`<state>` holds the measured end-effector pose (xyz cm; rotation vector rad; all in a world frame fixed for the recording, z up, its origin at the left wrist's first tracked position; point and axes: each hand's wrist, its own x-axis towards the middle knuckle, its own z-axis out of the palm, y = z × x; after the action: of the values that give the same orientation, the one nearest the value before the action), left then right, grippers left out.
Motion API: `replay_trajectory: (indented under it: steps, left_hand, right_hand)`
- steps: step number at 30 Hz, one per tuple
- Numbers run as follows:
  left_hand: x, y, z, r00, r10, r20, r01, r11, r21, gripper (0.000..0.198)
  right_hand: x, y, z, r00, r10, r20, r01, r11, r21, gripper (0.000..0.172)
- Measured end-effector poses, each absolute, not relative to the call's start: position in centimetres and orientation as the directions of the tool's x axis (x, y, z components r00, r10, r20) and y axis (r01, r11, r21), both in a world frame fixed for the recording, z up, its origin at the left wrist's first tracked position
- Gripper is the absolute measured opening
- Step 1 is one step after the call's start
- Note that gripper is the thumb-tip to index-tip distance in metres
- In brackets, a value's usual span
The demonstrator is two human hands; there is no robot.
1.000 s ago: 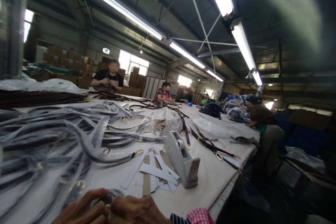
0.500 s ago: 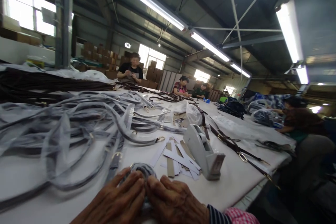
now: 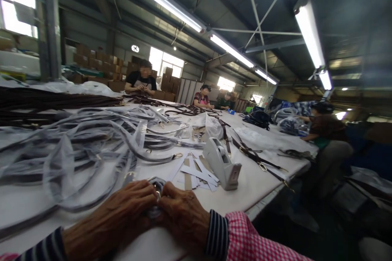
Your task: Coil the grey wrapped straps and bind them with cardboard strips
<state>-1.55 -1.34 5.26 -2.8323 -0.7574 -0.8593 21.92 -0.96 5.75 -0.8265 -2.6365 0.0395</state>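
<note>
My left hand [image 3: 130, 200] and my right hand [image 3: 180, 206] meet at the near side of the white table [image 3: 241, 208]. Both have bent fingers closed on a grey plastic-wrapped strap [image 3: 156, 181], whose curved top and a bit of shiny metal show between them. The rest of it is hidden under the fingers. Just beyond lie overlapping white and tan paper strips [image 3: 199, 176]. A grey tape dispenser [image 3: 221, 164] stands to their right. More wrapped straps with gold-coloured clasps [image 3: 113, 124] spread in loops to the left.
Dark brown straps [image 3: 55, 102] are piled at the far left. Brown straps with metal rings [image 3: 255, 161] lie on the right, near the table's edge. Crumpled clear plastic [image 3: 212, 125] sits mid-table. Several people sit around the table, one person [image 3: 329, 128] at the right.
The view has swung right, and more of both forearms shows. My fingers have curled in more tightly around the strap, and metal now shows between them.
</note>
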Motion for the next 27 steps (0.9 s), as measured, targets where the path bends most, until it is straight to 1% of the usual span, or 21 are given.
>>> replay_trajectory:
  steps: [2, 3, 5, 6, 9, 11, 13, 15, 17, 20, 21, 22, 24, 26, 27]
  left_hand:
    - [-0.7, -1.9, 5.9, 0.704, 0.365, 0.609, 0.463, -0.887, -0.004, 0.030]
    - [-0.4, -2.2, 6.3, 0.693, 0.324, 0.644, 0.443, -0.896, -0.026, 0.030]
    - [0.1, -2.6, 6.9, 0.677, 0.263, 0.688, 0.414, -0.908, -0.060, 0.030]
    - [0.3, -2.7, 7.0, 0.678, 0.256, 0.689, 0.413, -0.908, -0.068, 0.028]
    - [0.4, -2.4, 5.9, 0.704, 0.334, 0.627, 0.492, -0.866, -0.091, 0.020]
    - [0.4, -2.1, 4.7, 0.708, 0.420, 0.568, 0.576, -0.809, -0.120, 0.016]
    - [0.5, -2.0, 3.9, 0.712, 0.482, 0.511, 0.628, -0.762, -0.156, 0.021]
    - [0.6, -2.2, 4.0, 0.744, 0.472, 0.472, 0.611, -0.767, -0.196, 0.032]
    - [0.6, -2.5, 4.6, 0.770, 0.424, 0.477, 0.565, -0.800, -0.200, 0.036]
    - [0.3, -2.7, 5.7, 0.770, 0.414, 0.485, 0.517, -0.851, -0.095, 0.030]
    - [0.2, -2.7, 5.8, 0.766, 0.426, 0.482, 0.513, -0.856, -0.057, 0.028]
    - [0.1, -2.5, 5.8, 0.764, 0.442, 0.470, 0.515, -0.856, -0.032, 0.026]
    - [0.0, -2.3, 5.6, 0.760, 0.483, 0.434, 0.542, -0.840, -0.015, 0.027]
    - [0.2, -2.2, 5.6, 0.734, 0.553, 0.394, 0.594, -0.804, 0.023, 0.030]
    - [0.4, -2.3, 5.8, 0.701, 0.598, 0.388, 0.626, -0.777, 0.067, 0.032]
  right_hand:
    - [22.1, -1.3, 5.9, -0.761, 0.546, 0.349, 0.553, 0.828, -0.089, 0.022]
    - [22.3, -1.4, 6.0, -0.767, 0.540, 0.345, 0.558, 0.828, -0.057, 0.023]
    - [22.8, -1.5, 6.1, -0.779, 0.530, 0.337, 0.571, 0.821, 0.029, 0.024]
    - [22.9, -1.5, 6.1, -0.783, 0.522, 0.338, 0.575, 0.815, 0.074, 0.023]
    - [23.0, -1.4, 5.2, -0.799, 0.473, 0.372, 0.559, 0.812, 0.169, 0.010]
    - [22.7, -1.4, 4.6, -0.805, 0.454, 0.381, 0.553, 0.807, 0.206, 0.011]
    - [22.4, -1.6, 4.3, -0.806, 0.463, 0.368, 0.563, 0.792, 0.235, 0.009]
    - [22.1, -1.9, 4.5, -0.800, 0.490, 0.346, 0.581, 0.778, 0.240, 0.011]
    - [22.3, -2.4, 5.2, -0.793, 0.513, 0.329, 0.588, 0.786, 0.193, 0.020]
    - [24.3, -3.4, 7.2, -0.763, 0.532, 0.366, 0.589, 0.806, 0.057, 0.042]
    - [25.6, -3.8, 7.9, -0.730, 0.549, 0.407, 0.602, 0.799, 0.003, 0.044]
    - [27.1, -4.3, 8.7, -0.678, 0.576, 0.457, 0.625, 0.779, -0.055, 0.043]
    - [30.7, -5.3, 9.8, -0.535, 0.657, 0.532, 0.672, 0.712, -0.204, 0.031]
    - [34.6, -6.4, 10.3, -0.409, 0.754, 0.514, 0.691, 0.623, -0.365, 0.017]
    - [36.3, -6.8, 10.3, -0.371, 0.794, 0.481, 0.699, 0.580, -0.419, 0.016]
